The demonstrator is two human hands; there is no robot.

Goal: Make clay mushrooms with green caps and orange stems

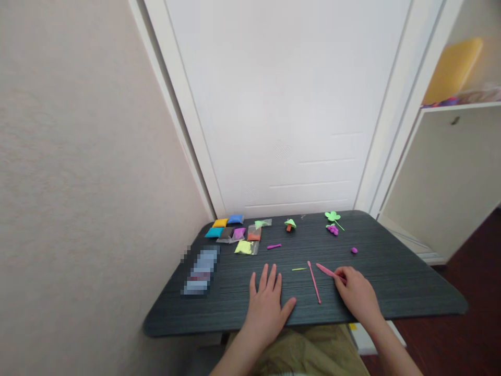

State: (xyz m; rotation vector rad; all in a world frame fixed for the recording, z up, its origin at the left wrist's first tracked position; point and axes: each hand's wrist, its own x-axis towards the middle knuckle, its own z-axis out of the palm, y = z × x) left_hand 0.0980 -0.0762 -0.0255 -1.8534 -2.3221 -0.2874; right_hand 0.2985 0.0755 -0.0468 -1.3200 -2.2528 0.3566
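Observation:
My left hand (267, 303) lies flat on the dark table, fingers spread, holding nothing. On the right, my right hand (357, 293) grips a pink modelling knife (325, 270), its blade pointing to the upper left. Between my hands a thin pink modelling tool (313, 282) lies on the table. A small yellow-green strip (299, 269) rests just left of that tool's upper end. Further back is a short purple tool (274, 246). A small purple clay ball (354, 250) sits beyond my right hand.
Bags of coloured clay (213, 232) cluster at the back left, near a pixelated item (201, 271). Along the back stand a green-capped clay mushroom (290, 225), a green clay flower (332, 216) and a purple clay grape bunch (333, 230). A white door (289, 104) rises behind the table (188, 316).

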